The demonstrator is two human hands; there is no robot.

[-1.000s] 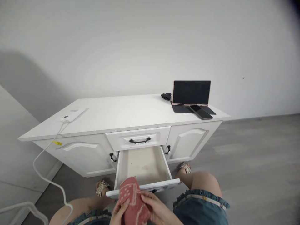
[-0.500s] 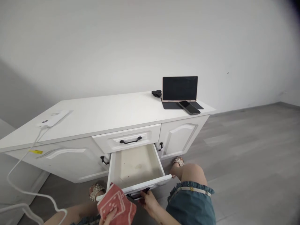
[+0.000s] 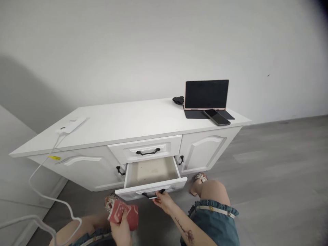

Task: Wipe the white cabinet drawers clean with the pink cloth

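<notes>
My left hand is closed on a folded red cloth with a pale pattern, in front of the lower drawer's left side. At the right end of the black drawer handle, the fingers of my right hand are curled round it. The lower drawer is white and stands partly pulled out, with small dark specks on its pale bottom. Above it, the upper drawer is closed and has its own black handle.
On the white cabinet stand a propped tablet, a phone and a crumpled black item. A white device lies at the left, its white cable hanging down. My legs flank the drawer.
The lower drawer has slid partway inward, with my right hand still on its handle. My left hand has drawn the red cloth down, away from the drawer front. The view has shifted slightly.
</notes>
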